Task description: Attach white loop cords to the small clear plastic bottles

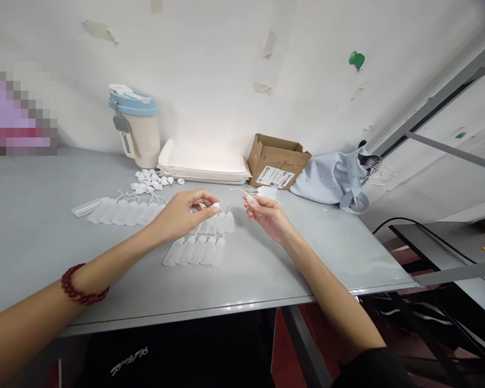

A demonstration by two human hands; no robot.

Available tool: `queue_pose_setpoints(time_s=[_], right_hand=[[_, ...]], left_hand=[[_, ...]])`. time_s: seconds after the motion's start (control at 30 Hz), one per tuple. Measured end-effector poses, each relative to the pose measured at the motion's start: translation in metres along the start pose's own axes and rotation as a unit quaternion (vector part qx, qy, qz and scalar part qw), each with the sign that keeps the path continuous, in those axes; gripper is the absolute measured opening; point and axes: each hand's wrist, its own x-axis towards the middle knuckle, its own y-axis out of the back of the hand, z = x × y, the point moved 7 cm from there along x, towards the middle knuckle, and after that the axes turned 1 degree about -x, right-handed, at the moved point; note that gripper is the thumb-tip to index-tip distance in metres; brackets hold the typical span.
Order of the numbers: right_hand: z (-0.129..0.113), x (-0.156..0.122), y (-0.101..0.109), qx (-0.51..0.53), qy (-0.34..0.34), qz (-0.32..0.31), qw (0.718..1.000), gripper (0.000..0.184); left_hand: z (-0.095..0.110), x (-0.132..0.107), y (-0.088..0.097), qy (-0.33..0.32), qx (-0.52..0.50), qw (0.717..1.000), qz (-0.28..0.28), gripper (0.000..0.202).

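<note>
My left hand (186,213) pinches a small white cap (216,205) between thumb and fingers, above the middle of the table. To its right, my right hand (270,215) is closed on a small translucent plastic bottle (251,200) with a thin bent spout pointing up and left; most of its body is hidden by the fingers. Below and between the hands lie rows of similar translucent bottles (196,251). Another row of spouted bottles (123,211) lies left of my left hand, with a heap of small white caps (147,181) behind it.
Along the wall stand a cream tumbler (145,132) with a blue lid, a stack of white trays (206,168), an open cardboard box (277,161) and a light blue cloth bag (329,175). More white pieces (267,192) lie before the box. A metal frame (440,97) rises at right.
</note>
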Motion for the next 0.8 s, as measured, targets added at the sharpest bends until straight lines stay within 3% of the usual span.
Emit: queue_pose_setpoints(time_s=[0.13,0.53,0.8], right_hand=[[0.002,-0.001,-0.005,0.006,-0.006,-0.014,1.000,0.032],[0.013,-0.021,-0.042,0.013,-0.114,-0.189,0.975,0.030],[0.013,-0.026,-0.047,-0.015,-0.123,-0.193,0.973,0.031]], left_hand=[[-0.001,-0.001,-0.009,0.019,-0.024,0.999,-0.036,0.035],[0.003,-0.007,-0.024,0.007,-0.065,0.995,-0.078,0.034],[0.004,-0.010,-0.031,0.000,-0.161,0.981,-0.107,0.034]])
